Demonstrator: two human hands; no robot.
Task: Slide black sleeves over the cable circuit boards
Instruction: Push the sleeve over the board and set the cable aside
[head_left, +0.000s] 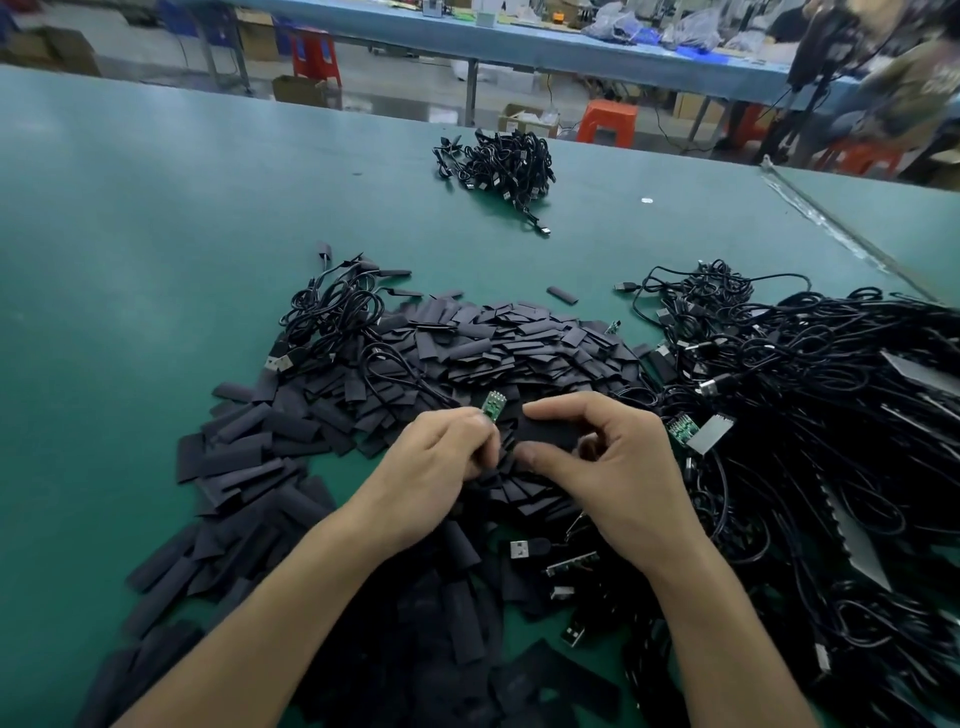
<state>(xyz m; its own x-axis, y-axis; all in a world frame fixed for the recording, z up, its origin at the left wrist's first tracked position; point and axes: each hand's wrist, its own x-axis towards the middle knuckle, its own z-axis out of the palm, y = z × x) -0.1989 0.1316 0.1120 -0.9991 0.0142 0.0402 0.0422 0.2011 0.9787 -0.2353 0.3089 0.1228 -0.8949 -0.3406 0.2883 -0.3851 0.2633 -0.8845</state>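
Green circuit board (492, 406) is pinched at the left hand's (431, 467) fingertips and sticks up over the sleeve pile (519, 338). Right hand (613, 473) grips 1 black sleeve (545, 435) between thumb and forefinger, just beside the board, not yet over it. Tangled cables (805, 389) lie to the right. Another bundle (498, 161) sits far across the table (156, 234).
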